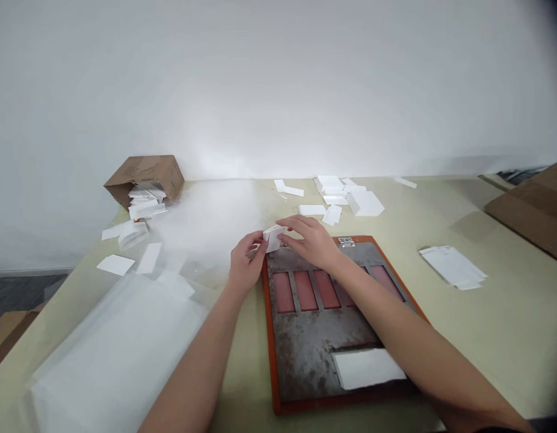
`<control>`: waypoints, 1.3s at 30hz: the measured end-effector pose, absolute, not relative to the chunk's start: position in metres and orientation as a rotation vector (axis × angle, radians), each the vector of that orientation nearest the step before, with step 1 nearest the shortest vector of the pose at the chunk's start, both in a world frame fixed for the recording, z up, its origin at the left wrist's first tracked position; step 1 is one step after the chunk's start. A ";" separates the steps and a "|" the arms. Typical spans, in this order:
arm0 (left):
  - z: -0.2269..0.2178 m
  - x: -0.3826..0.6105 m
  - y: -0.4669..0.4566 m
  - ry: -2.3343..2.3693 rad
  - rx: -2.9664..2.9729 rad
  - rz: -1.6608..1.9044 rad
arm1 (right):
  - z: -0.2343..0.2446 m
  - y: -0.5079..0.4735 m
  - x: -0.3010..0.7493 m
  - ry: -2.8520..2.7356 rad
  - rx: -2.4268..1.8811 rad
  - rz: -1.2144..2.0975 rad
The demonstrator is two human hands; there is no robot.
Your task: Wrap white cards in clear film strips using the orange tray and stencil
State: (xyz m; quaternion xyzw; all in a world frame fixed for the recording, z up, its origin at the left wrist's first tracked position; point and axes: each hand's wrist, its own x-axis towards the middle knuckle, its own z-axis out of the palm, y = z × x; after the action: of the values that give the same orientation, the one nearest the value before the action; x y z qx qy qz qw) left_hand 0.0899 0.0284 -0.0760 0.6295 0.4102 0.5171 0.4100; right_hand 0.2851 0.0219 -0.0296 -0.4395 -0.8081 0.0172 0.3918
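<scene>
A small stack of white cards (273,239) is gripped between my left hand (248,258) and my right hand (312,240). Fingers and thumb of each hand pinch an end of it. Both hands hover over the far left corner of a grey metal plate (305,337) in an orange frame (270,355). Several pink rectangular recesses (308,290) run in a row across the plate, partly hidden by my right forearm. On the plate's near part lies a white paper piece (366,368), and a metal hinge (346,241) shows at the far edge.
A tipped cardboard box (147,171) spills white cards at the far left. Translucent plastic sheets (120,355) cover the table's left side. More white cards (330,189) lie at the back. A card stack (453,266) and a cardboard box (535,207) are on the right.
</scene>
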 end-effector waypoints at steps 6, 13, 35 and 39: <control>-0.077 0.091 0.029 1.060 1.618 1.308 | -0.032 0.020 0.289 -1.999 -1.131 0.089; -0.075 0.093 0.027 1.086 1.623 1.338 | -0.024 0.016 0.289 -1.917 -1.156 0.224; -0.072 0.094 0.025 1.133 1.578 1.378 | -0.009 -0.028 0.279 -1.383 -1.523 1.608; -0.071 0.094 0.024 1.130 1.577 1.380 | -0.011 -0.029 0.278 -1.361 -1.554 1.601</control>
State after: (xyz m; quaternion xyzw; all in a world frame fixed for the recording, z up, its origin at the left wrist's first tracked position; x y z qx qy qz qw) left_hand 0.0943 0.0245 -0.0708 0.6152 0.4407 0.5381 0.3712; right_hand 0.2776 -0.0295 -0.0112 -0.5739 -0.5028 0.5914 0.2610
